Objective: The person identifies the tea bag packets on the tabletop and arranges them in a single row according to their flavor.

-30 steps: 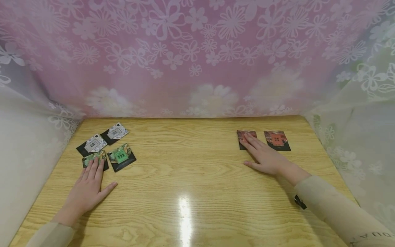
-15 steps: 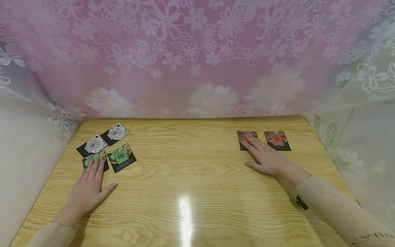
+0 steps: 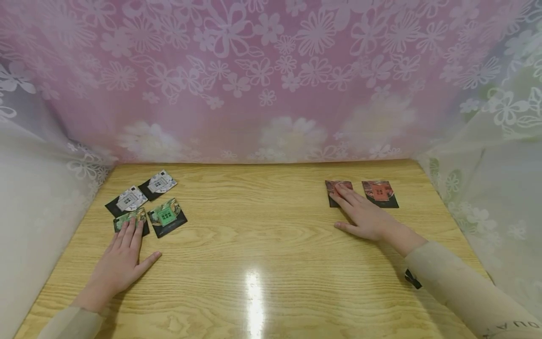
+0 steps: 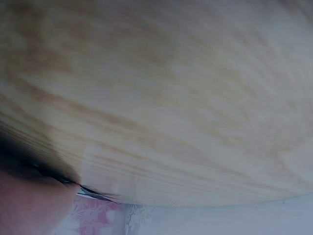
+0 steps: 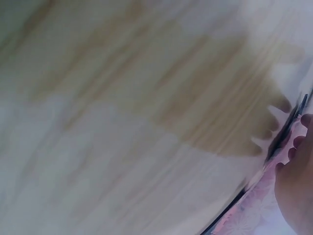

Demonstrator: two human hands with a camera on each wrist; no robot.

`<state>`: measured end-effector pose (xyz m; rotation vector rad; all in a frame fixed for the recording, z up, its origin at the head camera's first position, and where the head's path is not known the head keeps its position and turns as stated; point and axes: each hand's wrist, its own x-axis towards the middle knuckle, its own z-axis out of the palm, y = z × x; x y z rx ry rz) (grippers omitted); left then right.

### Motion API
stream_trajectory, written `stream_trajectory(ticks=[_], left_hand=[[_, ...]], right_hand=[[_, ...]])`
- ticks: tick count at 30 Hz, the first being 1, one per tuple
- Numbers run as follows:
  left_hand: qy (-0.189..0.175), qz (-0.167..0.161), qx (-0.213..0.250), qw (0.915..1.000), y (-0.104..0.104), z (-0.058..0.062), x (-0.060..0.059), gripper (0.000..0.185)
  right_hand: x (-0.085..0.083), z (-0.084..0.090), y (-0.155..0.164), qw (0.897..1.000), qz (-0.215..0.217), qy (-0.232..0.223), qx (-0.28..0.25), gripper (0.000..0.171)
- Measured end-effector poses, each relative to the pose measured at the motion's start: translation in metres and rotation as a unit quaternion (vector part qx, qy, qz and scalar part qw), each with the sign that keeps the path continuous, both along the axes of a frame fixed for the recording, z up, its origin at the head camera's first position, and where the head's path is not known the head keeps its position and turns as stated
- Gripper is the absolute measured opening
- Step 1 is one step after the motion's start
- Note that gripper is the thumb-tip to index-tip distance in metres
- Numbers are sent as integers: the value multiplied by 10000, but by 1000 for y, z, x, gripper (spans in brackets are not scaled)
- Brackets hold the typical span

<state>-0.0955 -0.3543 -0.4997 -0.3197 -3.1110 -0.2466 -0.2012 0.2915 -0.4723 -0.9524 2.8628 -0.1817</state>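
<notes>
In the head view my left hand [image 3: 115, 263] lies with straight fingers on a small flat packet with a green label [image 3: 127, 219], the thumb spread out over the wood. A second green-labelled packet [image 3: 166, 217] lies just right of it. Behind them are two white-and-black packets, one nearer [image 3: 127, 199] and one farther [image 3: 158, 184]. At the right, the straight fingers of my right hand [image 3: 365, 217] rest on a red-and-black packet [image 3: 333, 200], covering part of it. Another red packet [image 3: 379, 193] lies to its right. The right wrist view shows the hand's edge [image 5: 296, 181] above the table.
The packets lie on a wood-grain table [image 3: 254, 235] with a bright light reflection near its front. A pink flowered curtain [image 3: 271, 94] hangs behind the table's back edge. Pale sheer curtains close in the left side [image 3: 38, 202] and the right side [image 3: 499, 188].
</notes>
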Motion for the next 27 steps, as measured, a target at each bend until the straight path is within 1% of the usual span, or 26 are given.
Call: stream_trajectory(ticks=[4,11,21,25,27], left_hand=[[-14,-1,31,10000,0,0,1,102],[-16,-13,35,10000,0,0,0,102],[-70,-1,19,10000,-1,0,-1,103],[-13,-14,63,10000,-1,-1,-1,102],[12,-21,76,10000,-1,-1,0,102]], right_hand=[[0,3,-4,9997,118,198,-98,84],[-4,10,-23,9993,298,178,-124,86],[-13,19,-65,9978,614,139,-213,88],[-18,21,-84,9967,762,117,-247,89],[-21,21,-94,9959,850,180,-251,89]])
